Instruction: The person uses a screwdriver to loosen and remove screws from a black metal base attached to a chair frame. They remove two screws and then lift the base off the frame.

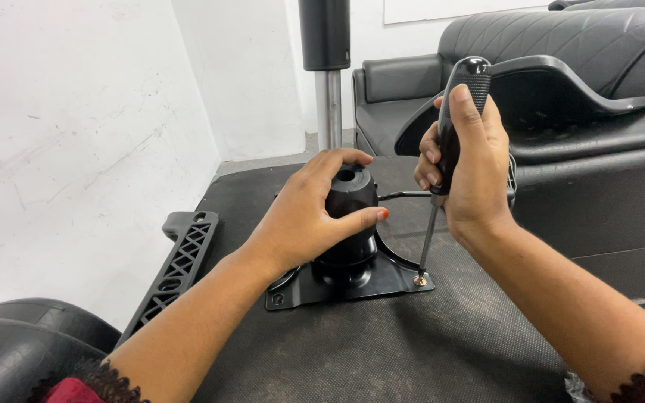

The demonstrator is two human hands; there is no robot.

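- The black chair mechanism (349, 246) is sat on the upturned seat underside (382, 351), roughly mid-frame.
- Its round black hub (351, 198) is gripped by the left hand (311, 216), fingers curled round it.
- A black-handled screwdriver (449, 127) is clutched upright in the right hand (468, 168), fingers wrapped tight.
- The tip is planted on a brass screw (419, 280) at the plate's right corner.
- A black armrest (177, 265) is lying off to the left.

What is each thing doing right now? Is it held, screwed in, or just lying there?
Left hand: wrapped around the black knob.
Black knob: upright on the metal plate, held.
Right hand: gripping the screwdriver handle.
Screwdriver: nearly upright, tip in the screw.
Screw: sitting in the plate's corner hole.
Metal plate: flat on the seat underside.
Plastic armrest: lying loose, untouched.
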